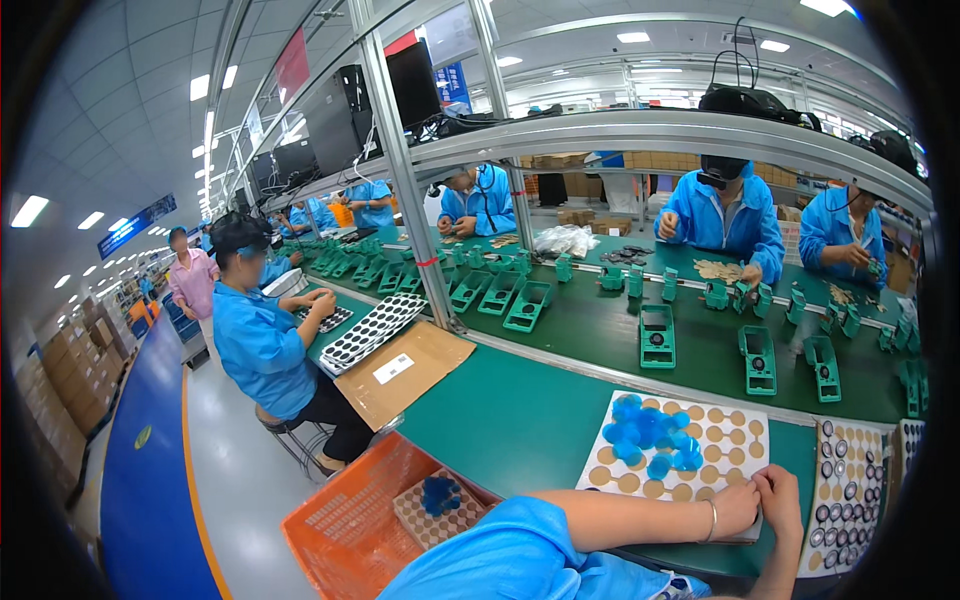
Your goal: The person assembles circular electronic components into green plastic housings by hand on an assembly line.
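At the lower right of the head view, my left hand (pixel 735 508) is over the lower right corner of a white sheet (pixel 598 478) with rows of tan round cut-outs. Its fingers are curled closed. My right hand (pixel 779 497) meets it at the sheet's edge, fingers pinched together. Whatever lies between the fingers is too small or hidden to name. A loose heap of translucent blue discs (pixel 640 428) covers the upper left of the sheet. Right of my hands lies another sheet (pixel 828 470) bearing several dark round parts with pale rims.
An orange crate (pixel 340 510) with a sheet of tan circles (pixel 420 515) stands left of my arm. Cardboard (pixel 405 370) lies on the green bench (pixel 500 395). Beyond a metal post (pixel 400 170), green housings (pixel 657 335) line a conveyor (pixel 600 345). Co-workers in blue sit around it.
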`<state>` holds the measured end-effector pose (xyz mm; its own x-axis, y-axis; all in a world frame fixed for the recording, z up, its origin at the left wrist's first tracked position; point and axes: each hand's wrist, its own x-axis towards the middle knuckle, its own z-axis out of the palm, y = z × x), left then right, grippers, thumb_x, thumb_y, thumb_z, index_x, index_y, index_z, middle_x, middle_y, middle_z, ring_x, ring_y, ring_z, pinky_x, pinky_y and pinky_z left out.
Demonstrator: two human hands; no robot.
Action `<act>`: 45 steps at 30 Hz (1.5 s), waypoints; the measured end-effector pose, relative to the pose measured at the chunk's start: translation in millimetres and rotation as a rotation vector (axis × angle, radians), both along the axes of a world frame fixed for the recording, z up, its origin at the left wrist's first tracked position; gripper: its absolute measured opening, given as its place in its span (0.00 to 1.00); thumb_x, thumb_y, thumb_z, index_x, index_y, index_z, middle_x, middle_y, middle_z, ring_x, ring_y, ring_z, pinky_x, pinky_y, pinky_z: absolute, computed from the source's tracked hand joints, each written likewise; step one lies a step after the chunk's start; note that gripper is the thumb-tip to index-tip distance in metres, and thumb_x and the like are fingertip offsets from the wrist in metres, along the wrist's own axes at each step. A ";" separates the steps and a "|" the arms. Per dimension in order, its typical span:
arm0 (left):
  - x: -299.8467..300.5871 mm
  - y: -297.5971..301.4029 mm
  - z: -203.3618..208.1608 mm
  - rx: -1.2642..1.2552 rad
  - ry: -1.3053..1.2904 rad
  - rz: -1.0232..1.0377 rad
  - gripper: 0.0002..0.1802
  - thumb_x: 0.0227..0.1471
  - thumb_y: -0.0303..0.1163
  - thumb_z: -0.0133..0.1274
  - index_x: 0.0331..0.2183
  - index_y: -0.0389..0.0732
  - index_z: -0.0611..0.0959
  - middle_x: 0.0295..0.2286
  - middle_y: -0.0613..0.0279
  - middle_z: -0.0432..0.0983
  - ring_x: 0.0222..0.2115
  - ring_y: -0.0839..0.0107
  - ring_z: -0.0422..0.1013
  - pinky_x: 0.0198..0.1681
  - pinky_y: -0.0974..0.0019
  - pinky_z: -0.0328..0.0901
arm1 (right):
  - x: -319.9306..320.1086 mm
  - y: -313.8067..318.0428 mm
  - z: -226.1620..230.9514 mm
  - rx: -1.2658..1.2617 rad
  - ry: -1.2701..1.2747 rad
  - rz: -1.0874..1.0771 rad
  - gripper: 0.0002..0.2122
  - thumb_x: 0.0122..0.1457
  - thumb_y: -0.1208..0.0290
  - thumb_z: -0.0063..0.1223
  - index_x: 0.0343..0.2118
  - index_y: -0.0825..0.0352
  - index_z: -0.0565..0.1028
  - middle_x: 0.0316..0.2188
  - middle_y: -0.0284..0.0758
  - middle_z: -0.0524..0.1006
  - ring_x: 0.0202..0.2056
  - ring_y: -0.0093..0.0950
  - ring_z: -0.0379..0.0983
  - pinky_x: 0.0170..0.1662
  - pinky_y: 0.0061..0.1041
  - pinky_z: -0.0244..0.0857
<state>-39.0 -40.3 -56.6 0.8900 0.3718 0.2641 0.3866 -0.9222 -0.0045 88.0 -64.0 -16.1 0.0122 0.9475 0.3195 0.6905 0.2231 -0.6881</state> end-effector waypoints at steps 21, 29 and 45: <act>-27.5 17.9 42.5 0.035 -0.282 0.081 0.11 0.39 0.30 0.49 0.30 0.39 0.75 0.29 0.59 0.68 0.31 0.65 0.67 0.36 0.64 0.60 | -5.3 -26.6 25.6 -0.013 0.287 0.220 0.05 0.47 0.81 0.47 0.28 0.73 0.72 0.23 0.34 0.70 0.25 0.22 0.69 0.31 0.21 0.64; -88.0 44.4 55.7 0.075 -0.431 0.118 0.14 0.39 0.28 0.51 0.34 0.38 0.73 0.30 0.58 0.67 0.36 0.62 0.64 0.38 0.64 0.61 | -38.0 16.9 35.5 -0.018 0.214 0.373 0.14 0.39 0.83 0.53 0.33 0.72 0.73 0.25 0.33 0.70 0.26 0.23 0.68 0.31 0.21 0.64; -106.5 51.3 23.5 -1.473 -1.030 0.009 0.07 0.53 0.30 0.48 0.32 0.35 0.74 0.24 0.68 0.69 0.20 0.83 0.64 0.23 0.78 0.61 | -70.7 27.8 -2.3 0.373 0.127 0.294 0.18 0.42 0.78 0.54 0.39 0.70 0.68 0.31 0.33 0.66 0.30 0.22 0.61 0.32 0.19 0.57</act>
<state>-145.6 11.0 -33.2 0.5950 0.7923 0.1349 -0.2923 0.0569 0.9546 17.3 -36.2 -18.4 -0.1776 0.7383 0.6507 0.4773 0.6429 -0.5991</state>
